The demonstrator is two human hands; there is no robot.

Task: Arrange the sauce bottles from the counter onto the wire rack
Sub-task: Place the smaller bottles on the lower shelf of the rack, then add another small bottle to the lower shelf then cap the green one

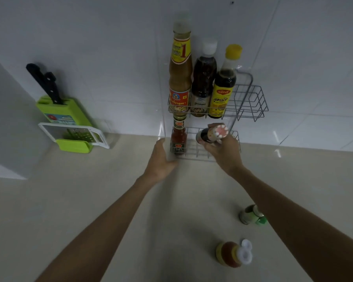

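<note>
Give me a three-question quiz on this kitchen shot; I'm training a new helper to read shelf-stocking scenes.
1. True or false: the upper tier of the wire rack holds three bottles.
2. Which hand holds a bottle? A) the left hand B) the right hand C) neither
3. Fill in: ___ bottles stand on the counter waiting to be racked.

Key
1. True: the tall orange-sauce bottle, a dark bottle with a white cap and the yellow-capped bottle stand there.
2. B: it grips a small dark bottle at the lower tier, beside the red sauce bottle.
3. Two: the green-capped bottle and the orange bottle.
</note>
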